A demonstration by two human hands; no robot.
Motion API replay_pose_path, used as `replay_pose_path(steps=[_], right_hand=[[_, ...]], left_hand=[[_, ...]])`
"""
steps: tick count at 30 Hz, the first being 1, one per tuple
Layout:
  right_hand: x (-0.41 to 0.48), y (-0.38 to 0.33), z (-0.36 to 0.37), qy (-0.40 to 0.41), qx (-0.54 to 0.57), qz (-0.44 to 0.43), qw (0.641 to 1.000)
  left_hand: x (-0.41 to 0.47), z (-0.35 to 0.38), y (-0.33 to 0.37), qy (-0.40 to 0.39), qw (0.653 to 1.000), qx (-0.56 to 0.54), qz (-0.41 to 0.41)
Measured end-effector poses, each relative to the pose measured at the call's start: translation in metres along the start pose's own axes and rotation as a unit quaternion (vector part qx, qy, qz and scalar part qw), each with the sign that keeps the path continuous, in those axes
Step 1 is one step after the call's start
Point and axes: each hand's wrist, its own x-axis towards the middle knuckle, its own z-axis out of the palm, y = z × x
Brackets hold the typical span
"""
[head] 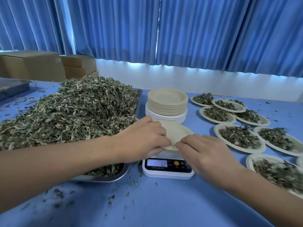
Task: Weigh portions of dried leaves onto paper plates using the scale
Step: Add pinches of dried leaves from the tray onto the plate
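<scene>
Worktop (147, 207): blue cover, strewn with leaf crumbs toward the near left.

Steel tray (105, 178): on the left half of the worktop, piled well above its rim with dried leaves (78, 112). Right edge just beside the scale.

Filled paper plates (239, 138): a cluster on the right, each with a leaf portion, some rims overlapping.

Plate stack (167, 104): unused plates, tan ones on top of white ones, just behind the scale.

Scale (167, 167): white digital kitchen scale, at centre between tray and filled plates.

Empty paper plate (178, 131): over the scale platform, no leaves in it. Near rim looks slightly raised; whether it rests fully on the platform cannot be told.

Left hand (144, 136): reaches in across the near corner of the tray. Fingers (162, 141) curled, pinching the plate's near-left rim.

Right hand (205, 151): reaches in from the near right. Fingers (182, 143) pinching the same near rim, almost touching those of the left hand.

Display (157, 163): lit, appears to read 12.

Step judged: seating the empty plate, no portion begun.

Governing relation: leaf heap lies directly left of the plate, touching the left forearm, with the left hand far nearer to it than the right. Scoop likely from the left, carried a short way rightward into the plate. Filled plates lie on the right-hand side, for setting down afterwards.
</scene>
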Motion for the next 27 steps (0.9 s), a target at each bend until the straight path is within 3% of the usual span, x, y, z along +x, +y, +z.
replay_pose_path(steps=[6, 9, 11, 13, 17, 19, 21, 27], right_hand=[[-0.001, -0.002, 0.006, -0.017, 0.026, 0.026, 0.999], [-0.001, 0.002, 0.007, 0.034, 0.069, 0.131, 0.988], [0.0, 0.008, 0.01, 0.055, 0.114, 0.259, 0.958], [0.001, 0.024, 0.02, 0.058, 0.169, 0.379, 0.908], [0.001, 0.054, 0.045, 0.047, 0.227, 0.513, 0.826], [-0.003, 0.058, 0.059, 0.041, 0.254, 0.551, 0.794], [-0.008, 0.055, 0.069, 0.027, 0.263, 0.564, 0.782], [-0.014, 0.058, 0.07, -0.038, 0.306, 0.563, 0.767]], left_hand=[[0.0, 0.012, -0.005, -0.085, 0.994, -0.051, -0.055], [-0.004, 0.012, -0.016, 0.005, 0.983, -0.107, -0.15], [-0.007, 0.012, -0.032, 0.071, 0.963, -0.099, -0.239], [-0.01, 0.015, -0.051, 0.063, 0.94, -0.068, -0.328], [-0.017, 0.024, -0.082, -0.129, 0.87, -0.13, -0.457], [-0.023, 0.032, -0.089, -0.196, 0.847, -0.184, -0.459], [-0.029, 0.038, -0.09, -0.239, 0.846, -0.189, -0.438], [-0.029, 0.037, -0.097, -0.231, 0.881, -0.115, -0.397]])
